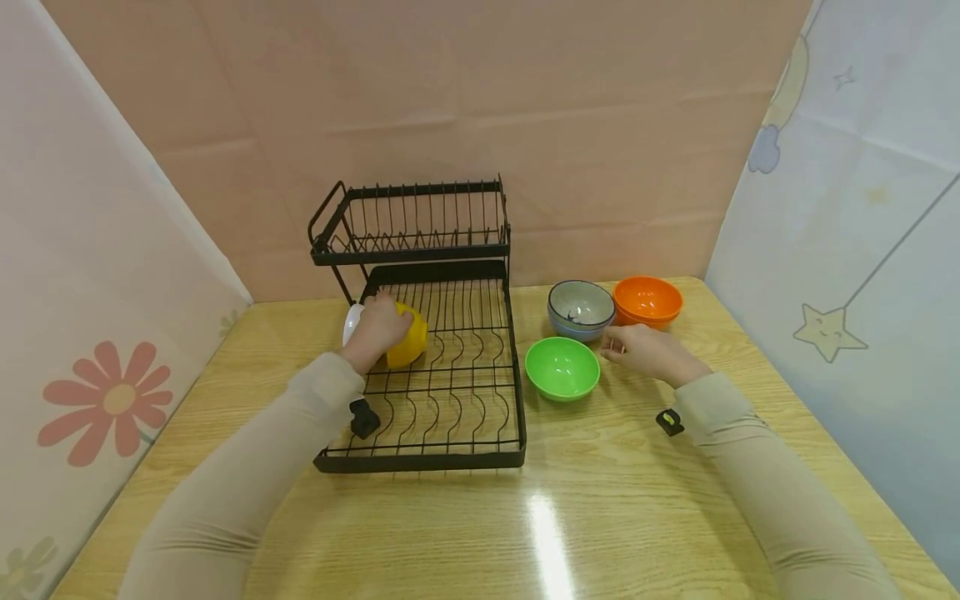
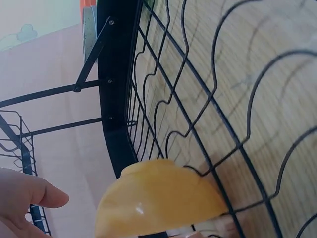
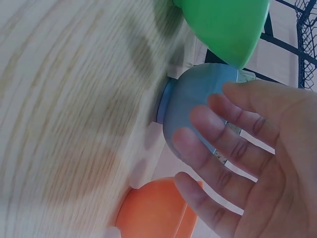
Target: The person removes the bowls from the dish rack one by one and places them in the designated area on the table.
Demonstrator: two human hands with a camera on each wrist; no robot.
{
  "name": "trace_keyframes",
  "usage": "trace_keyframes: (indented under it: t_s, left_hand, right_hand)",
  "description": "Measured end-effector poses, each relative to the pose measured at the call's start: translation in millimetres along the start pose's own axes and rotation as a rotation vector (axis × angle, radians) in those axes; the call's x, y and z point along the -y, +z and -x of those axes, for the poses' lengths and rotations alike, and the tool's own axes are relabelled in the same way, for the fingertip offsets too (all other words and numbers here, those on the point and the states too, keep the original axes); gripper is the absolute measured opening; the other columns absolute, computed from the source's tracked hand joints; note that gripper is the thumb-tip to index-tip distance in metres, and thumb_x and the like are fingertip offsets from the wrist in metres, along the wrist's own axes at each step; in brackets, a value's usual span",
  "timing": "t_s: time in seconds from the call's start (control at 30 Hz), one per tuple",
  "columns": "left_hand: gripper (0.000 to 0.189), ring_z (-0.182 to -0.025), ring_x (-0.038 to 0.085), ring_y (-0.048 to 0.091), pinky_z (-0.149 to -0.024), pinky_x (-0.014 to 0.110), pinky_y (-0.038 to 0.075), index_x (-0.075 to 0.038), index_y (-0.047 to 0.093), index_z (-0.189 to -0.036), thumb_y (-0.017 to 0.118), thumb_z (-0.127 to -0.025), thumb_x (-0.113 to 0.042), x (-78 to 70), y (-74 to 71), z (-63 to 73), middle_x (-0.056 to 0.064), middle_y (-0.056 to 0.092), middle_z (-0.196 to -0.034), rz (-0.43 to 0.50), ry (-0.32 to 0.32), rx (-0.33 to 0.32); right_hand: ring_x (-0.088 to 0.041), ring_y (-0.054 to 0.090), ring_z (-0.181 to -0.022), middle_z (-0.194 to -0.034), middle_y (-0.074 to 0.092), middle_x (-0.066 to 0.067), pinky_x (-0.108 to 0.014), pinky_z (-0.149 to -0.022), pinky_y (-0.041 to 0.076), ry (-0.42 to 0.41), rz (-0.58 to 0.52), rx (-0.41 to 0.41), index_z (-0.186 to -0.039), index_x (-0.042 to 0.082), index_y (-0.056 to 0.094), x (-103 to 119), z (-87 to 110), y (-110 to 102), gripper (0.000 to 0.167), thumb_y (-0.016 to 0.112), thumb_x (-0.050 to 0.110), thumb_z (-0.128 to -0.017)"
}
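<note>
My left hand (image 1: 377, 329) is over the left side of the dish rack's lower level, at a yellow bowl (image 1: 408, 340) tipped on its side against the wires. In the left wrist view the thumb (image 2: 49, 194) is held off the yellow bowl, and fingertips show at the bottom edge beside its rim. Part of a white bowl (image 1: 352, 321) shows left of this hand. My right hand (image 1: 643, 350), fingers loosely bent and holding nothing, hovers beside the blue-grey bowls (image 1: 581, 305). A green bowl (image 1: 562, 371) sits upright to its left, and orange bowls (image 1: 648, 300) stand behind it.
The black two-level dish rack (image 1: 420, 462) stands left of the middle of the wooden table (image 1: 622, 517). Its raised upper shelf (image 1: 412, 252) is at the back. Cloth walls (image 1: 480, 108) enclose the table at the back and on both sides.
</note>
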State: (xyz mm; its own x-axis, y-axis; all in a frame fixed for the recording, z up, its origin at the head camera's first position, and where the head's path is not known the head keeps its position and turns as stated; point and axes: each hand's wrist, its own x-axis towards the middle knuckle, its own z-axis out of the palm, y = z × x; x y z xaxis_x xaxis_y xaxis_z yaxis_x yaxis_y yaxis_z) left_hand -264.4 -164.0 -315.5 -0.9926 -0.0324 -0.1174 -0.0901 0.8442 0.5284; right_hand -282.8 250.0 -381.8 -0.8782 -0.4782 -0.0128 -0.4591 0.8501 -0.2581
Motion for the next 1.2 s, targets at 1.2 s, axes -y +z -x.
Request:
trace_keyframes:
  t_s: [1.2]
  left_hand:
    - [0.052, -0.110, 0.027, 0.040, -0.100, 0.040, 0.040, 0.000, 0.012, -0.152, 0.030, -0.107, -0.020, 14.7, -0.4, -6.5, 0.019, 0.033, -0.140, 0.549, -0.249, 0.216]
  right_hand:
    - [-0.012, 0.055, -0.069, -0.078, 0.062, 0.002, -0.028, -0.058, 0.044, -0.011, -0.007, -0.037, -0.087, 0.015, 0.063, 2, 1.7, 2, 0.005, 0.062, 0.017, -0.092]
